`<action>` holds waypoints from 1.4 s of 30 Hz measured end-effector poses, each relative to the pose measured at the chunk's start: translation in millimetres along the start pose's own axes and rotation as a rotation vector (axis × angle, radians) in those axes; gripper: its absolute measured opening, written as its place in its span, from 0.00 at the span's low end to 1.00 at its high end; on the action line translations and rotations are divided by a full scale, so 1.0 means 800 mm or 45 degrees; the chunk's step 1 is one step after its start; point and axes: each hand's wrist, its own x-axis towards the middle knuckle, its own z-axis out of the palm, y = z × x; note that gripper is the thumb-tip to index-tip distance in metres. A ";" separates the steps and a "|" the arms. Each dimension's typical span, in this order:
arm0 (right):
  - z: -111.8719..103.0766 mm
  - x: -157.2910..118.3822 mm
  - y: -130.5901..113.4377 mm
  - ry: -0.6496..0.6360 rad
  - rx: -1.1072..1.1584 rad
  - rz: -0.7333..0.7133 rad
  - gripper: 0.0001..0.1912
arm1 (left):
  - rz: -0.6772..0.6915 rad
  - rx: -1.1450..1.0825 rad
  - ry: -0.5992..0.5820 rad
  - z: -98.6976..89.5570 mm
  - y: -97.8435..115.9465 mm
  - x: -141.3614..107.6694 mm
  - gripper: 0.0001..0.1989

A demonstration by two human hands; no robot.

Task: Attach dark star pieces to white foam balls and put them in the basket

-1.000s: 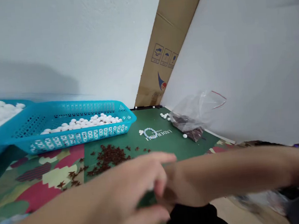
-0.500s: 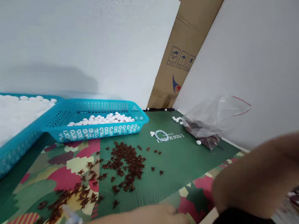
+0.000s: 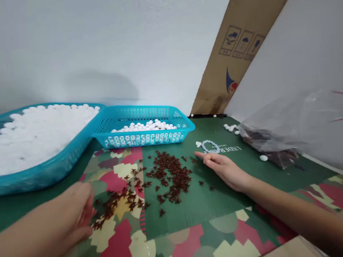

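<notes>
My right hand [image 3: 224, 170] reaches in over the green mat [image 3: 190, 210], index finger stretched out and the others partly curled; nothing shows in it. Its fingertip is by a few stray pieces at the right edge of a pile of small brown star-shaped pieces [image 3: 171, 174]. Just beyond the hand lies a light blue beaded bracelet [image 3: 205, 143] with a small white piece beside it. My left hand [image 3: 80, 206], blurred, hangs at the left near more scattered brown stars [image 3: 110, 207]. Its fingers bend downward, and what is inside them is hidden.
A small turquoise basket [image 3: 145, 138] of white beads stands at the back. A larger turquoise basket [image 3: 57, 164], heaped with white pieces, adjoins it at left. A clear plastic bag [image 3: 275, 147] with brown contents lies right, near loose white beads [image 3: 230, 128]. Cardboard [image 3: 229, 67] leans behind.
Both hands have come up from the lower edge and spread apart, the left one to the left, the right one over the mat beside the pile. The camera view has shifted left.
</notes>
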 end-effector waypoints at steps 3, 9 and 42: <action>0.028 0.015 -0.005 0.003 0.126 -0.014 0.18 | -0.277 0.418 -0.086 0.003 0.033 -0.007 0.06; 0.065 0.030 -0.011 0.001 0.323 -0.013 0.19 | -0.486 0.546 -0.287 0.001 0.089 0.020 0.07; 0.094 0.087 -0.026 -0.131 0.053 0.054 0.06 | -0.188 0.062 -0.554 0.028 0.082 0.061 0.26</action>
